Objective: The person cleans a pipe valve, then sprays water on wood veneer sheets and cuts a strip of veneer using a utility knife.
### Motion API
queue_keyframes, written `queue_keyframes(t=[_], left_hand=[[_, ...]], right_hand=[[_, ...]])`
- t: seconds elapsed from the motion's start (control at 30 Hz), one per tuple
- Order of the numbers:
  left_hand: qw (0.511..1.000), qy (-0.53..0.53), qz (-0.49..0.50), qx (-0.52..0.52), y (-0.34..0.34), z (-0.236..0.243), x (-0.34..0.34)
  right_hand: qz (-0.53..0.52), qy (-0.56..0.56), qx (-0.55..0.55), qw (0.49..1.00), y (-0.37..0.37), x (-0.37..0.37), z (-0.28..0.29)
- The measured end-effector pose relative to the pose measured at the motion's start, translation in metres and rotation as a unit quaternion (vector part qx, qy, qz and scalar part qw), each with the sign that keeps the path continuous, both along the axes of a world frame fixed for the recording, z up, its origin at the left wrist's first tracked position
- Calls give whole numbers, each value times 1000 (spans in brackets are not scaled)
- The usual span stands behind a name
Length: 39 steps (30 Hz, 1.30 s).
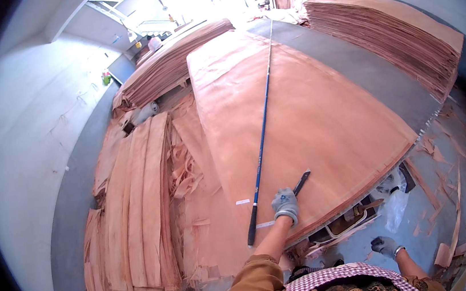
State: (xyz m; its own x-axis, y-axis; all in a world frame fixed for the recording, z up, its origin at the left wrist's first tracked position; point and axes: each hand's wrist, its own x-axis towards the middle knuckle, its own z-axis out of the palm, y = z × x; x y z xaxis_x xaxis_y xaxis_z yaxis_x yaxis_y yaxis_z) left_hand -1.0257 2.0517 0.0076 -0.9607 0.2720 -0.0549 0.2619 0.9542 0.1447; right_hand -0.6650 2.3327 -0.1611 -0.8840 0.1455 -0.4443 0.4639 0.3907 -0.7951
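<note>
My gloved left hand (284, 205) is closed on a black utility knife (304, 177), resting on a large reddish veneer sheet (327, 112). Just left of it a long blue rod with a dark grip (262, 148) lies lengthwise over the sheet, reaching toward its far end. Small white strips (243, 201) lie near the grip. My gloved right hand (386, 247) hangs below the sheet's near right edge, fingers loosely bent, with nothing visible in it.
Narrow veneer strips (137, 208) and scraps lie left, tall veneer stacks (381, 31) (172, 63) stand behind on both sides. A grey surface (368, 67) borders the sheet; scraps and clear plastic (395, 210) lie at right. A person (153, 42) is in the far background.
</note>
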Motion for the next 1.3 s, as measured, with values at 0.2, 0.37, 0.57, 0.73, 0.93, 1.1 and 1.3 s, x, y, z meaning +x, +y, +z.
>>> queue_keyframes(t=[0.2,0.37,0.57,0.73,0.93,1.1,1.3], left_hand=[[994,-97,24,37,-15,6,-6],[972,-176,-26,152,-15,4,0],[862,-258,-120,421,-38,65,120],[872,-313,-243,289,-34,63,138],[857,-131,59,494,-128,52,139],[342,149,415,830,-292,25,108],[468,221,352,780,-333,23,116]], right_hand=[[76,45,-127,988,-51,-96,109],[105,57,-188,975,-61,-130,157],[-27,109,-525,844,-147,-176,224],[-34,46,-544,837,-145,-177,193],[-77,-22,-469,879,-161,-175,193],[11,38,-309,950,-168,-189,230],[21,102,-188,977,-153,-248,241]])
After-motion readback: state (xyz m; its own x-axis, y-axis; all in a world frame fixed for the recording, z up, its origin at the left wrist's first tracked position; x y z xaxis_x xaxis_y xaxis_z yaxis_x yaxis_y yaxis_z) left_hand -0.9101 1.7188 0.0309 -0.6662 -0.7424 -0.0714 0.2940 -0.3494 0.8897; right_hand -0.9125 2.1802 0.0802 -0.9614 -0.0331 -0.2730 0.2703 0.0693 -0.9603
